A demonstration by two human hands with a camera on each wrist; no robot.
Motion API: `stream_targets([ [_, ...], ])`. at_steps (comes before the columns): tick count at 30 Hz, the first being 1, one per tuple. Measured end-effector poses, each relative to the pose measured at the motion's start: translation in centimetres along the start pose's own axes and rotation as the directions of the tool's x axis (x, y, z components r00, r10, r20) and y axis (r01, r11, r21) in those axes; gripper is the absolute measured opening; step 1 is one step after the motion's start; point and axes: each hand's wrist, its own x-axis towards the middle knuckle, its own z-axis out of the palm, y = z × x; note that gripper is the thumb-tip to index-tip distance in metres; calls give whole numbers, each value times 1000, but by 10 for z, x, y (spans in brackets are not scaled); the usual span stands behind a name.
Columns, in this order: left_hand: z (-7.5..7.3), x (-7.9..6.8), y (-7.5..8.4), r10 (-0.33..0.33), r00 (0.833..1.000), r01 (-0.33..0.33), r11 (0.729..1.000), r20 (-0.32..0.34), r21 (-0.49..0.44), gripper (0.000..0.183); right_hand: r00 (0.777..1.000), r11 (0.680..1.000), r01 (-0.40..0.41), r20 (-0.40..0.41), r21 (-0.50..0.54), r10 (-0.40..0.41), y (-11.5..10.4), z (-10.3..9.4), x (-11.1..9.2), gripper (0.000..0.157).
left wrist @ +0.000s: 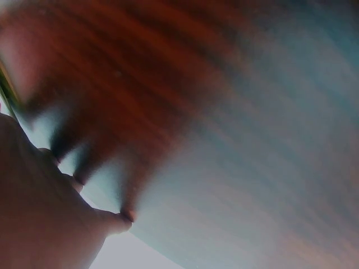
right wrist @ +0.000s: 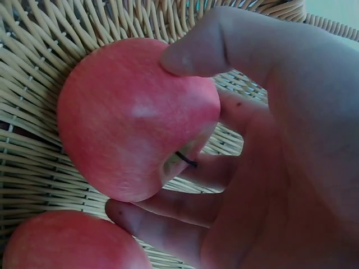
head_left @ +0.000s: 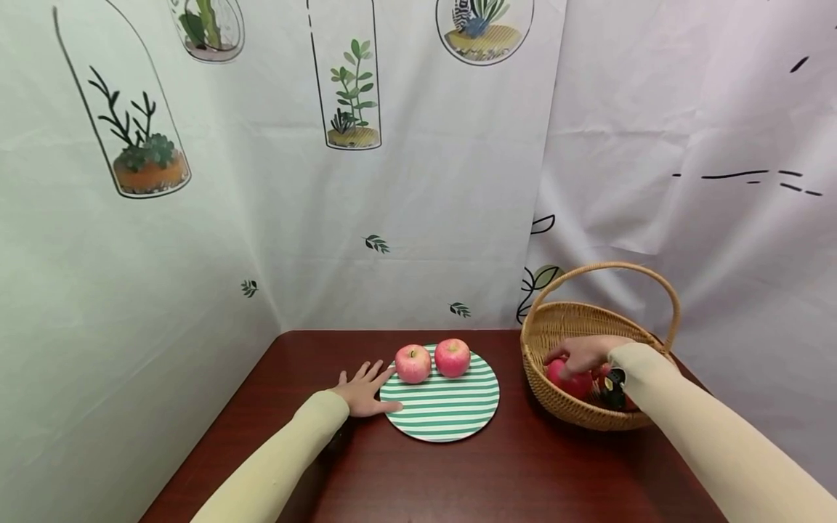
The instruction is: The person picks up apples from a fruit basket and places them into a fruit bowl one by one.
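Inside the wicker basket (head_left: pixel 556 323), my right hand (head_left: pixel 586 354) grips a red apple (right wrist: pixel 129 123). Its thumb presses the top side while the other fingers curl under and behind, near the dark stem. A second apple (right wrist: pixel 73 244) lies close below the fingers in the right wrist view. With fingers spread, my left hand (head_left: pixel 365 392) rests at the left edge of a round green-and-white striped mat (head_left: pixel 441 420), thumb over its rim. Two apples sit on the mat's far part, the left apple (head_left: pixel 413 364) near my left fingertips and the right apple (head_left: pixel 452 358) beside it.
The basket's tall arched handle (head_left: pixel 604 264) rises over my right hand. Mat and basket stand on a dark red-brown table (head_left: pixel 418 479). A white curtain with plant prints (head_left: pixel 418 196) hangs right behind the table.
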Motion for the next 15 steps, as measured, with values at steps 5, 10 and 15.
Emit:
stream_targets([
  [5,-7,-8,8,0,1000,0,1000,0,-6,99,1000,999,-10,17,33,9,0,1,1,65],
  [10,-3,-4,5,-5,1000,5,1000,-12,19,100,1000,998,-9,19,56,8,-2,1,0,62],
  [15,-2,-4,4,-3,1000,3,1000,-7,5,101,1000,996,1,20,88,-3,-1,2,-1,60],
])
